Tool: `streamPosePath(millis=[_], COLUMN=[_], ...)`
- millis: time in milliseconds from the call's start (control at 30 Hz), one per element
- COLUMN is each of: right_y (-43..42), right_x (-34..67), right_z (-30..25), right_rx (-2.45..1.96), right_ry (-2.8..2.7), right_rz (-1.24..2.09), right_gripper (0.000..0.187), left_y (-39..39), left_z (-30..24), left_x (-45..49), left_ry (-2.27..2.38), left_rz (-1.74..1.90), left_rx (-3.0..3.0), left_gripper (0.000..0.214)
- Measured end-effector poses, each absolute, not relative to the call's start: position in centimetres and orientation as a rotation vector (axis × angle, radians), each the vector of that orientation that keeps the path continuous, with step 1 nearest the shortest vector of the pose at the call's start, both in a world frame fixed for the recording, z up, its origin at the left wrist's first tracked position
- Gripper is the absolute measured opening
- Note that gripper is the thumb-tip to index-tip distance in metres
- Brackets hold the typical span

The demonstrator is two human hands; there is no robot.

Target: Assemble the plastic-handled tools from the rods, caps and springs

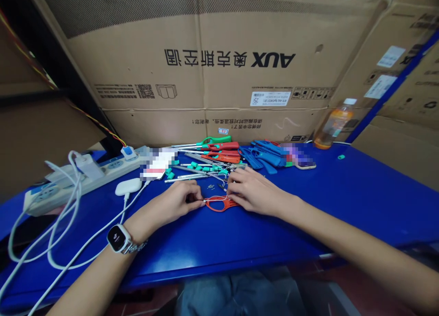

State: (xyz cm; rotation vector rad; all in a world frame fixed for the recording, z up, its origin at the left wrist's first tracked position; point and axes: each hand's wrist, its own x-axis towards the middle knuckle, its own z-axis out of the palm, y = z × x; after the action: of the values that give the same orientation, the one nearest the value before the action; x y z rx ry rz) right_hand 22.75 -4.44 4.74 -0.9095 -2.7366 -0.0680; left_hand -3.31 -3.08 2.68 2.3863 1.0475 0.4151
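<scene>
An orange lighter casing half point(216, 206) with a finger loop lies on the blue table in front of me, a thin pale wire running across it. My left hand point(181, 199) is closed in a pinch at the casing's left end, where a small metal tip shows; the rest of what it grips is hidden. Around the casing's right part, my right hand point(250, 190) bends its fingers, covering that end. A small dark part point(222, 187) with wires is beside the right fingertips. Just beyond lie metal lighter tubes point(181, 178) and small green caps point(195, 165).
Lighters with red handles point(222, 146), a green-handled lighter point(219, 140) and blue casings point(265, 153) are piled behind. A power strip point(113, 169) with white cables point(78, 215) is at left. A drink bottle point(332, 126) stands at right, before a cardboard wall point(219, 23).
</scene>
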Motion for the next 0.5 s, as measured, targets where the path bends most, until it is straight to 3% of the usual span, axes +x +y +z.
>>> streamPosePath(millis=[167, 500], right_y=[-6.2, -5.7], right_x=[24.0, 24.2], right_z=[3.3, 0.6], right_rx=[-0.995, -0.991], right_ry=[-2.621, -2.170], right_rz=[-0.020, 0.449], right_gripper=[0.023, 0.010], left_y=[-3.2, -3.1], left_z=[2.7, 3.2], left_x=[-3.2, -3.4], left_ry=[1.059, 1.077], left_rz=[0.424, 0.373], left_rx=[2.415, 2.454], left_gripper=[0.023, 0.025])
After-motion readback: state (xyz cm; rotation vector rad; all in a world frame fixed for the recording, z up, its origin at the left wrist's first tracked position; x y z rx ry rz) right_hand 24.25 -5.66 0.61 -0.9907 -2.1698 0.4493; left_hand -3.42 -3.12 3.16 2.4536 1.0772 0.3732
